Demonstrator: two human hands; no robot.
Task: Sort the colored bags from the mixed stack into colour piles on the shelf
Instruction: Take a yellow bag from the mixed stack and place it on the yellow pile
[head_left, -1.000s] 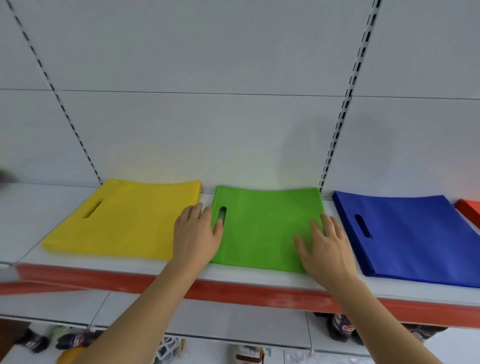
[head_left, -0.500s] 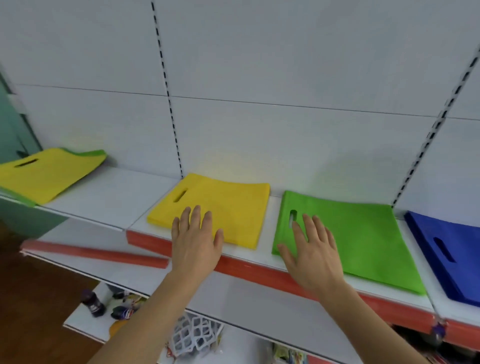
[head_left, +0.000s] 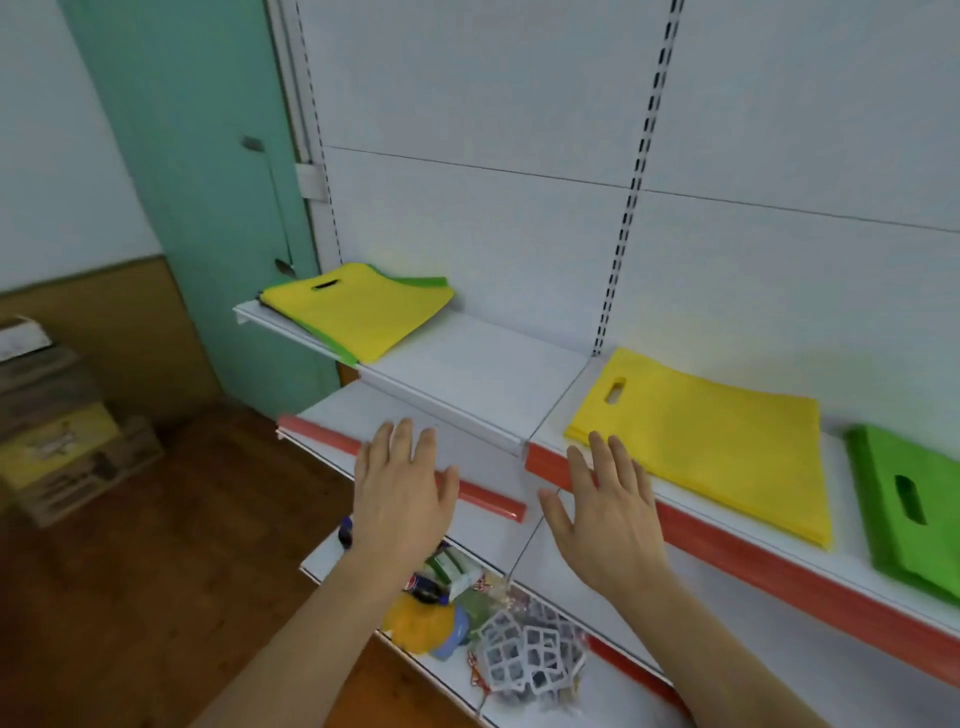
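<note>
The mixed stack (head_left: 358, 309) lies at the far left end of the white shelf (head_left: 467, 374), a yellow bag on top with green edges showing beneath. A yellow pile (head_left: 711, 436) lies flat to the right, and a green pile (head_left: 909, 499) sits at the right edge of view. My left hand (head_left: 402, 493) and my right hand (head_left: 608, 512) hover in front of the shelf edge, fingers straight and spread, holding nothing. Both are well short of the mixed stack.
A red strip (head_left: 779, 561) runs along the shelf front. A lower shelf (head_left: 467, 519) holds bottles and mesh packs (head_left: 524, 660). A teal door (head_left: 208, 208) stands to the left, with cardboard boxes (head_left: 57, 431) on the wooden floor.
My view has swung left from the sorted piles toward the mixed stack. Both hands have come off the green pile and moved left, now empty in the air before the shelf.
</note>
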